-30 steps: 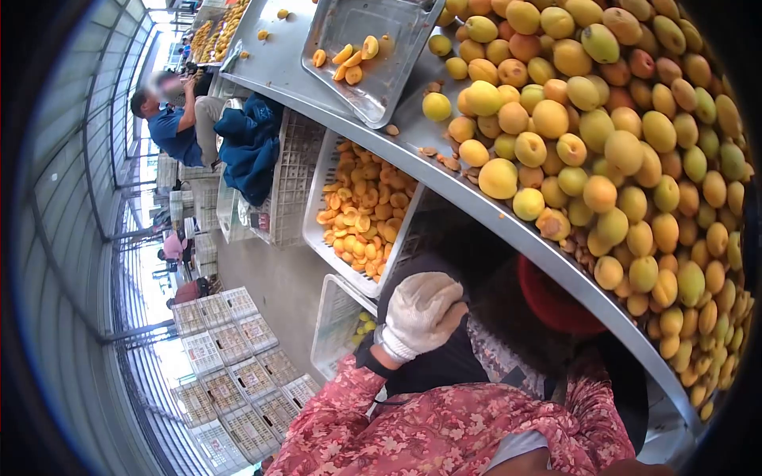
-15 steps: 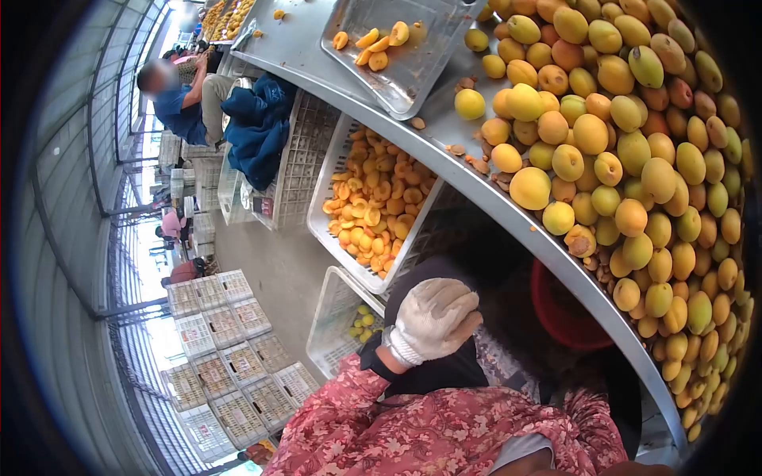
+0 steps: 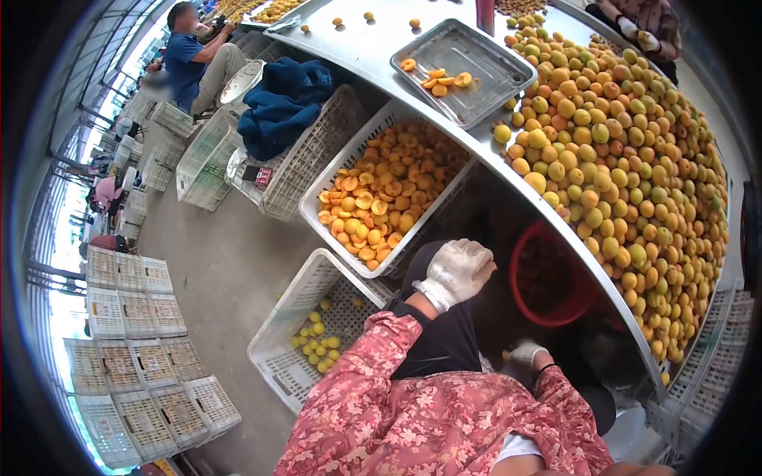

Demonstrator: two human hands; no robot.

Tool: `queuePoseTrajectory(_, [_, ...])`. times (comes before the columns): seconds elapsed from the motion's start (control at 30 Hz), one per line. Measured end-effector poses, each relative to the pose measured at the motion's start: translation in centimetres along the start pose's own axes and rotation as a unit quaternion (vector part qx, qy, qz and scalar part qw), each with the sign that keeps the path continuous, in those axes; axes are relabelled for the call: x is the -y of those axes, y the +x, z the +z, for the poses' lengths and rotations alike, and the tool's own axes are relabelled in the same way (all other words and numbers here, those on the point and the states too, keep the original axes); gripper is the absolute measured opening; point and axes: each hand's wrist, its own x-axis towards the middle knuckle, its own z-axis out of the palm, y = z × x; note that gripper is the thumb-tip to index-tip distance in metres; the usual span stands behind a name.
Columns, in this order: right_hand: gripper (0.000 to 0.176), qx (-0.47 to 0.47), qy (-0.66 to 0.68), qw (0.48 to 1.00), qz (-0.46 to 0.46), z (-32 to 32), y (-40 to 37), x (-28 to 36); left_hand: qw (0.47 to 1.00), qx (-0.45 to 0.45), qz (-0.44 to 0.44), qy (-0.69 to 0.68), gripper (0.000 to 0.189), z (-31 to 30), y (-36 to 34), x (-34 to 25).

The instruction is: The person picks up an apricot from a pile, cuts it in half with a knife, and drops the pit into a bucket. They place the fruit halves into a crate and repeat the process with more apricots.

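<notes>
My left hand [image 3: 460, 271], in a white glove, is over my dark-trousered knee, back up, its fingers curled together; its palm is hidden. My right hand [image 3: 526, 355], gloved too, is low beside my lap, below a red bucket [image 3: 588, 297], its fingers smeared by motion. Beyond my left hand stands a white crate [image 3: 312, 208] of halved orange fruit [image 3: 381, 186]. Another crate [image 3: 274, 369] holds several yellow-green fruits [image 3: 317, 345]. On the metal table [image 3: 381, 47] are a tray [image 3: 484, 95] with several fruit pieces [image 3: 439, 79] and a large heap of whole fruit [image 3: 635, 174].
The curved table edge [image 3: 556, 226] runs between me and the heap. A blue cloth [image 3: 286, 103] lies over a crate [image 3: 305, 170] at the upper left. Stacked crates [image 3: 151, 349] stand on the left. One person [image 3: 184, 67] sits at the upper left; another person's gloved hands [image 3: 637, 35] are across the table.
The view has shifted and widened, bringing the red bucket, the lower crate and the person across the table further into sight. My right hand has come into view; my left hand remains over the knee.
</notes>
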Motion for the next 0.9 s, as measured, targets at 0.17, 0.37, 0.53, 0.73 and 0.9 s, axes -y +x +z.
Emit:
queuePoseTrajectory(0.17, [0.028, -0.029, 0.218, 0.974, -0.054, -5.0, -8.1, 6.4, 0.979, -0.08, -0.111, -0.152, 0.008, 0.0, -2.5, -2.9])
queuePoseTrajectory(0.37, [0.046, -0.229, 0.284, 0.902, -0.233, -8.0, -15.9, 10.7, 0.752, 0.158, -0.389, -0.508, 0.031, -0.8, -4.9, -8.9])
queuePoseTrajectory(0.53, [0.041, -0.303, 0.322, 0.849, -0.29, -6.2, -21.4, 13.6, 0.768, 0.13, -0.25, -0.575, 0.03, 1.5, -6.8, -12.5])
queuePoseTrajectory(0.73, [0.014, -0.277, 0.642, 0.657, -0.283, -4.2, -24.8, 13.2, 0.538, 0.165, -0.37, -0.74, 0.03, -1.0, -6.7, -14.3])
queuePoseTrajectory(0.9, [0.009, -0.325, 0.702, 0.486, -0.408, -4.0, -26.7, 14.0, 0.504, 0.179, -0.363, -0.763, 0.047, -0.7, -7.3, -15.2])
